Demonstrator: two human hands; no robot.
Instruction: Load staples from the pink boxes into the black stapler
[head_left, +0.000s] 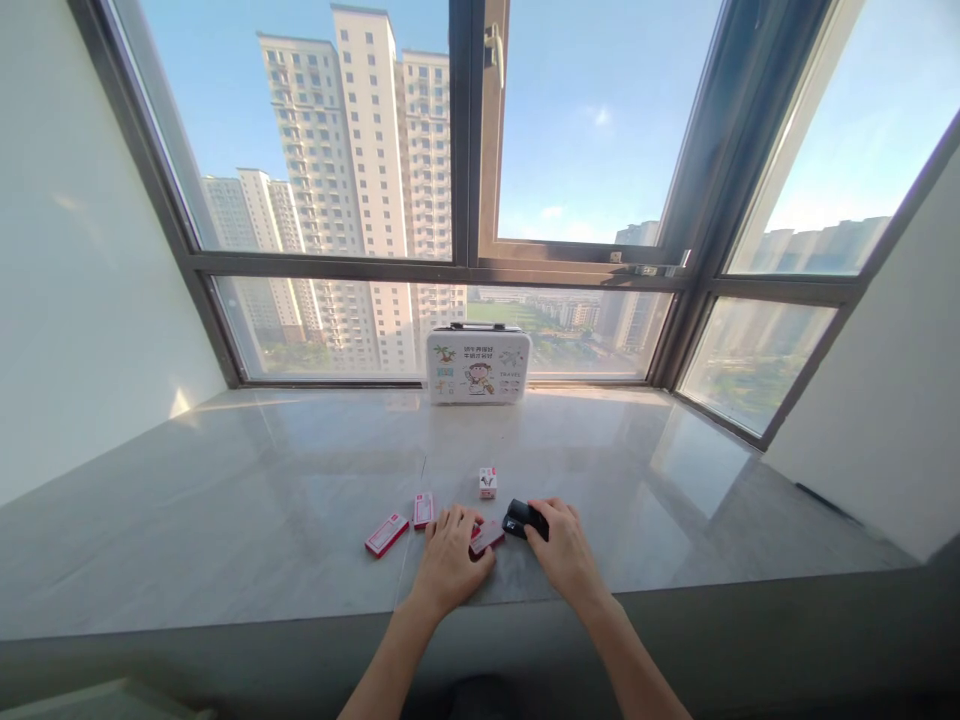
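My left hand (448, 562) is curled over a small red-and-white box (489, 538) on the grey stone sill, its thumb and fingers around the box's left side. A little of something red shows under the fingertips. My right hand (561, 545) grips a black stapler (516, 520) by its right end, thumb in front and fingers over the top. The stapler's left end lies close to the held box. Left of my left hand lie two more boxes, a flat red-and-white one (387, 536) and a pink-and-white one (424, 510).
A small white-and-red cube-shaped box (488, 483) stands beyond my hands. Farther back, a white case (478, 392) with cartoon prints and a dark handle stands upright against the window. The sill's front edge (300, 622) runs below my hands, and walls rise on both sides.
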